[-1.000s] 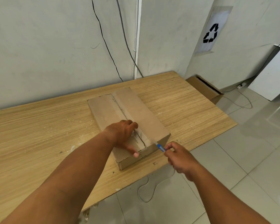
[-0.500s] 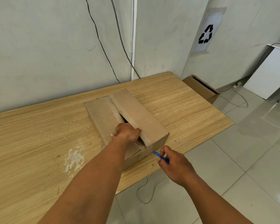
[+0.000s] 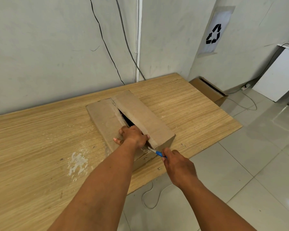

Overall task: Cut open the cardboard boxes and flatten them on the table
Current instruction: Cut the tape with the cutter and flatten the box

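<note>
Nearest, pinching a blue cutter (image 3: 158,153) in the right hand (image 3: 177,162), fingers curled round the handle, blade tip at the near end of the cardboard box (image 3: 153,124), just below the top seam. Just beyond, hooking the left hand (image 3: 133,135) into the split seam: fingers curled inside the gap, thumb pressed on the outside of the left flap. Sits lengthwise on the wooden desk (image 3: 40,147), near its front edge, far end toward the wall. Looks light and hollow, probably empty; stiff board, though apt to crease at the scored folds and tear raggedly along the cut. Best gripped at a flap's free edge, as here, keeping fingers out of the blade's line. Against half a second ago: cutter brought from clear of the box up to its end face, seam gaping wider. Against a second ago: left hand no longer flat over a closed seam. Farther off, on the floor past the desk's end, a second box (image 3: 207,90) against the wall.
</note>
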Demonstrator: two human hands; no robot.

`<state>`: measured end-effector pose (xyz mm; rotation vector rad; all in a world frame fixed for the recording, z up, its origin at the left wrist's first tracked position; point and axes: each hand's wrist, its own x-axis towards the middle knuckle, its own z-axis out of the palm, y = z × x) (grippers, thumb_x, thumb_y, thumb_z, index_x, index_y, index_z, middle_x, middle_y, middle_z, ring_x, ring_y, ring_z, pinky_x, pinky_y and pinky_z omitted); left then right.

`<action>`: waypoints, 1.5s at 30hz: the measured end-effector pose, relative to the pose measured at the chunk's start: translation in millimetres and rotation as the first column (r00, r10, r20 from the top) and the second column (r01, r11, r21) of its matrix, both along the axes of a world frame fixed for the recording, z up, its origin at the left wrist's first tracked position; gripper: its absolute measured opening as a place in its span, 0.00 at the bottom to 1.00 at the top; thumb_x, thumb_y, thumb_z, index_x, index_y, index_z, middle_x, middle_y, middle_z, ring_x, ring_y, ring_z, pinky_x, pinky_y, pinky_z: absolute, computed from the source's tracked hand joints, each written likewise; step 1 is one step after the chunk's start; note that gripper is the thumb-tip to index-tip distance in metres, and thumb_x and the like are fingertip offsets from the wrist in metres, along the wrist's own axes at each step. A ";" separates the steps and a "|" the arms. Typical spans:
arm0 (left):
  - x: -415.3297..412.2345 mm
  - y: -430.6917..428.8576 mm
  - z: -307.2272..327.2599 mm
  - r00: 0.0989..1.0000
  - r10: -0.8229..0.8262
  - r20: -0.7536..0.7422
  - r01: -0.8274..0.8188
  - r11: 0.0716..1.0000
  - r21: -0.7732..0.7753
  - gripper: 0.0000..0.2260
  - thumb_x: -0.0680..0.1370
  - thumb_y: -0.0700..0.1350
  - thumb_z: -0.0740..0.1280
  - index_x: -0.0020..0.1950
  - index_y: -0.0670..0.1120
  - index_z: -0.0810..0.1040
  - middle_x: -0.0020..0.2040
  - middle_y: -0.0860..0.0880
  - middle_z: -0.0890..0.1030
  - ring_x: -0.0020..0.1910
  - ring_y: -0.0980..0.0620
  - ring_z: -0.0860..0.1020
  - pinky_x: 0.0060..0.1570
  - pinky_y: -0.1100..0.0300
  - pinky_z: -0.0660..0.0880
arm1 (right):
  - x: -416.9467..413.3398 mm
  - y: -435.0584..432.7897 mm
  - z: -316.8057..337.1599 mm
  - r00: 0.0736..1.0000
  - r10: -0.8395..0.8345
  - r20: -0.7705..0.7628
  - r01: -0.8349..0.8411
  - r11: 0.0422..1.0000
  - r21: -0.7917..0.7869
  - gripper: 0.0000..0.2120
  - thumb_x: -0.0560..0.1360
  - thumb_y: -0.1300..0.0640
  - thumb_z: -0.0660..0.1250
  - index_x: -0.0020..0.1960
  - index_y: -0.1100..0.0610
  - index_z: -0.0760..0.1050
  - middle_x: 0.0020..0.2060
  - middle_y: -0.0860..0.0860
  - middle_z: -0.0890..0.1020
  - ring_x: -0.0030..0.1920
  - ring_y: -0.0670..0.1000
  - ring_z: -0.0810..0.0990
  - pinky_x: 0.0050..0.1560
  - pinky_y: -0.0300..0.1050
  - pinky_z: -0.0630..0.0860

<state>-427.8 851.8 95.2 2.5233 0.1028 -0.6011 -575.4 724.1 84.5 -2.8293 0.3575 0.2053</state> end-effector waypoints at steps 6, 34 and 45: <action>2.7 -2.3 4.6 0.999 0.024 -0.023 -0.024 1.000 -0.003 0.26 0.75 0.59 0.72 0.68 0.48 0.74 0.74 0.42 0.61 0.77 0.40 0.54 0.73 0.30 0.44 | -1.9 -7.6 -0.3 0.999 0.029 -0.016 -0.029 0.999 -0.037 0.09 0.85 0.48 0.51 0.62 0.48 0.65 0.50 0.48 0.77 0.44 0.53 0.77 0.39 0.47 0.72; -34.7 22.0 30.7 0.945 -0.317 -0.085 0.306 0.760 0.573 0.63 0.63 0.79 0.65 0.81 0.40 0.46 0.76 0.36 0.61 0.74 0.34 0.62 0.69 0.24 0.50 | 60.7 9.6 13.1 0.859 -0.438 -0.266 0.456 0.416 0.787 0.11 0.83 0.51 0.60 0.63 0.49 0.74 0.45 0.51 0.85 0.30 0.47 0.70 0.29 0.42 0.65; -3.2 111.2 54.7 0.688 -0.655 -0.312 0.646 0.357 0.675 0.65 0.57 0.66 0.81 0.82 0.51 0.44 0.78 0.43 0.58 0.77 0.40 0.58 0.73 0.30 0.51 | 66.7 3.3 14.7 0.949 -0.285 -0.134 0.310 0.773 0.554 0.22 0.78 0.48 0.68 0.70 0.47 0.68 0.57 0.52 0.78 0.48 0.51 0.76 0.47 0.46 0.72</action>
